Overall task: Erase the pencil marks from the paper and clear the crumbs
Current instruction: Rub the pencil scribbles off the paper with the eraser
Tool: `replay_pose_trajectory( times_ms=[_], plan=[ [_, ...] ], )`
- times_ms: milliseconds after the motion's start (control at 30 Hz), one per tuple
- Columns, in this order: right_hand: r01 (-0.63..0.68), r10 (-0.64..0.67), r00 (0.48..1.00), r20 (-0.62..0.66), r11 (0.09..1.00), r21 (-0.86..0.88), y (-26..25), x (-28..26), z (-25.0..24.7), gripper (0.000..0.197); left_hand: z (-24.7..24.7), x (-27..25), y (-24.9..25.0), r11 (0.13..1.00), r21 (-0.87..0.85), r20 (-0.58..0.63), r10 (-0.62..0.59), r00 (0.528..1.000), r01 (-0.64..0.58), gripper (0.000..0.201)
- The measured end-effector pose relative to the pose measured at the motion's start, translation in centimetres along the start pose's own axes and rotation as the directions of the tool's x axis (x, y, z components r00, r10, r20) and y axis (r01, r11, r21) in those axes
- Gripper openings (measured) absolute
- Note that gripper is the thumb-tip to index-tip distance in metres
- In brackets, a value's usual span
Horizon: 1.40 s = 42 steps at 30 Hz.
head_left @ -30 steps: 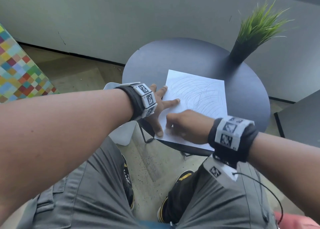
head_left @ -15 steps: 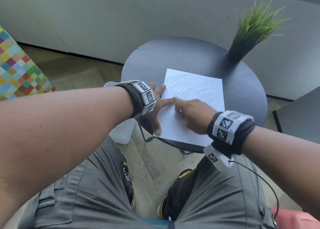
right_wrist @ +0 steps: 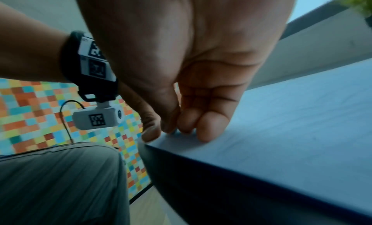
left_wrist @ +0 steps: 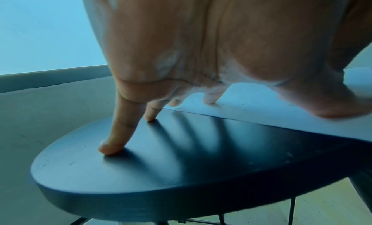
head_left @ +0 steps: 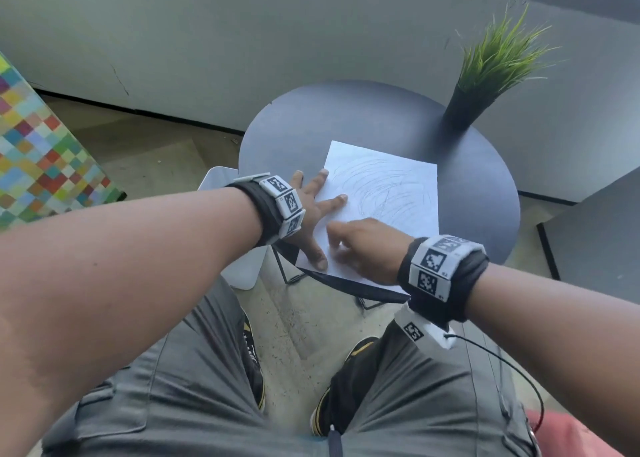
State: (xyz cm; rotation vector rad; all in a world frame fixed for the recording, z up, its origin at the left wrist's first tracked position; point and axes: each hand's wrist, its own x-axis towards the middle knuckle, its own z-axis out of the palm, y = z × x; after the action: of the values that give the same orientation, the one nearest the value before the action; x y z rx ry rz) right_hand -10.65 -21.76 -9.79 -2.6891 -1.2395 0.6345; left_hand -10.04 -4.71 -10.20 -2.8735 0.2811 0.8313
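A white paper with looping pencil scribbles lies on a round dark table. My left hand is spread flat, its fingers pressing the table and the paper's left edge. My right hand is on the paper's near-left part, blurred. In the right wrist view its bunched fingertips and thumb touch the paper by the table edge and seem to pinch a small eraser, almost wholly hidden. The near-left part of the sheet looks free of marks.
A potted grass plant stands at the table's far right. A white seat sits under the table's left side, a colourful checkered block at far left, another dark surface at right. My knees are just below the near edge.
My right hand slid up the paper toward the scribbles, then came back down to the near-left part. The left hand has stayed pressed in place.
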Motion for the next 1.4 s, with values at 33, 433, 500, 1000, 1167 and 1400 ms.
replay_pose_trajectory(
  times_ms=[33, 433, 500, 1000, 1167, 1400],
  plan=[
    [0.037, -0.037, 0.999, 0.025, 0.999, -0.009, 0.2, -0.1, 0.1, 0.010, 0.0, 0.0, 0.0, 1.000, 0.004, 0.002, 0.004, 1.000, -0.004, 0.138],
    [-0.051, 0.051, 0.999, -0.007, 0.998, -0.034, 0.9, 0.1, -0.9, 0.016, -0.2, -0.3, 0.2, 1.000, 0.005, 0.031, 0.005, 1.000, -0.005, 0.138],
    [-0.235, 0.230, 0.965, -0.125, 0.972, -0.029, 2.2, 0.6, -1.5, 0.017, -0.3, -0.3, 0.2, 1.000, -0.001, 0.033, 0.000, 0.999, 0.000, 0.138],
    [0.017, -0.013, 0.999, 0.050, 0.996, -0.086, -0.9, -1.5, -0.2, 0.016, 0.0, 0.0, 0.3, 0.999, 0.046, -0.006, -0.012, 1.000, 0.012, 0.143],
    [-0.246, 0.236, 0.965, -0.118, 0.966, -0.083, 1.5, 0.1, -1.0, 0.014, -0.1, -0.2, 0.3, 1.000, 0.026, -0.004, -0.012, 1.000, 0.012, 0.143],
    [-0.194, 0.192, 0.980, -0.048, 0.980, -0.048, 2.8, -1.0, -1.5, 0.013, -0.4, -0.3, 0.5, 0.999, 0.032, 0.007, -0.009, 1.000, 0.009, 0.140]
  ],
)
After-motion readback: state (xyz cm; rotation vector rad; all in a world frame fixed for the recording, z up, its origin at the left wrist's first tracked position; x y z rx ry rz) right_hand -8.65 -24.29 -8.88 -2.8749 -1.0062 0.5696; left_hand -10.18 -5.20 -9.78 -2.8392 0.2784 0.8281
